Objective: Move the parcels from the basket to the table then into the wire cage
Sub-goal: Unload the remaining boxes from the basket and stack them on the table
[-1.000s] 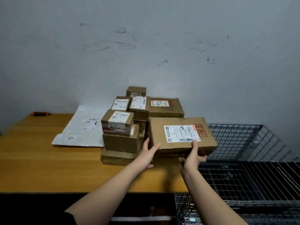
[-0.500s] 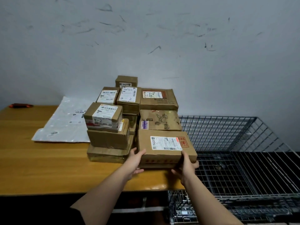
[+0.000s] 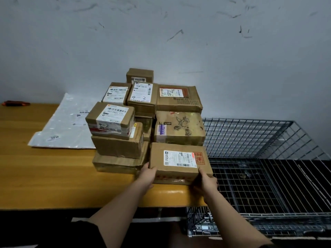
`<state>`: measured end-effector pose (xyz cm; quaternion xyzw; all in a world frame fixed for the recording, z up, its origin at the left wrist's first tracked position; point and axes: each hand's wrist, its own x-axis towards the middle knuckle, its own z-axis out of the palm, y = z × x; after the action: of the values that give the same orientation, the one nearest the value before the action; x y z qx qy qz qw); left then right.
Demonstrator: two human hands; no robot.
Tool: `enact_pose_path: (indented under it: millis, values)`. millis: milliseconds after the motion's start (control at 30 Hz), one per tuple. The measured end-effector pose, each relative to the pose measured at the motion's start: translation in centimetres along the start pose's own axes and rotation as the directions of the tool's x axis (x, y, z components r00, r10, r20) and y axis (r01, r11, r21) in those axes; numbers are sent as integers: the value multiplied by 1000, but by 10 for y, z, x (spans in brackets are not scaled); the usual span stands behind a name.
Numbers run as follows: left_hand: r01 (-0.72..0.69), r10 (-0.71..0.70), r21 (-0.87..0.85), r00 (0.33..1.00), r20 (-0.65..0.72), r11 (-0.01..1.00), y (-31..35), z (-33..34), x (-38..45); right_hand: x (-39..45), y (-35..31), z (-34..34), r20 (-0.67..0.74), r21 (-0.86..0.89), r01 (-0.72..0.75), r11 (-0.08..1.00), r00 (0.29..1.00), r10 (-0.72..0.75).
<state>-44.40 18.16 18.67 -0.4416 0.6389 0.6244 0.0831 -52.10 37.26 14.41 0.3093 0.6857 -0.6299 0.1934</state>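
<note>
A brown cardboard parcel (image 3: 179, 161) with a white label and red stamp sits on the wooden table (image 3: 44, 181) near its right front corner. My left hand (image 3: 147, 175) grips its left near corner and my right hand (image 3: 205, 181) grips its right near corner. Behind it lies a stack of several more brown parcels (image 3: 139, 113), one with a printed drawing (image 3: 180, 127). The wire cage (image 3: 265, 158) stands open-topped to the right of the table, lower than the tabletop. No basket is in view.
A flat white plastic mailer (image 3: 66, 126) lies on the table left of the stack. A small red and black tool (image 3: 16, 103) rests at the far left back edge. A grey wall runs behind everything.
The held parcel has come down from in front of the stack onto the table's right front corner, uncovering the parcel with the drawing. Both hands keep their hold.
</note>
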Motion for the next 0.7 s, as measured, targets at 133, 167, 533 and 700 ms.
enact_pose_path:
  millis: [133, 167, 533, 700]
  values:
    - [0, -2, 46, 999, 32, 999, -2, -2, 1, 5, 1, 4, 4, -15, -16, 1000, 1000, 16]
    - [3, -5, 53, 999, 40, 999, -3, -3, -1, 6, 0, 4, 11, -24, -21, 999, 1000, 21]
    - [-134, 132, 188, 991, 22, 973, 5, -38, -21, -43, -18, 8, -174, -594, 195, 780, 916, -361]
    - [-275, 301, 239, 951, -78, 931, 6, -95, -41, -99, -38, 51, 122, -608, 542, 580, 786, -607]
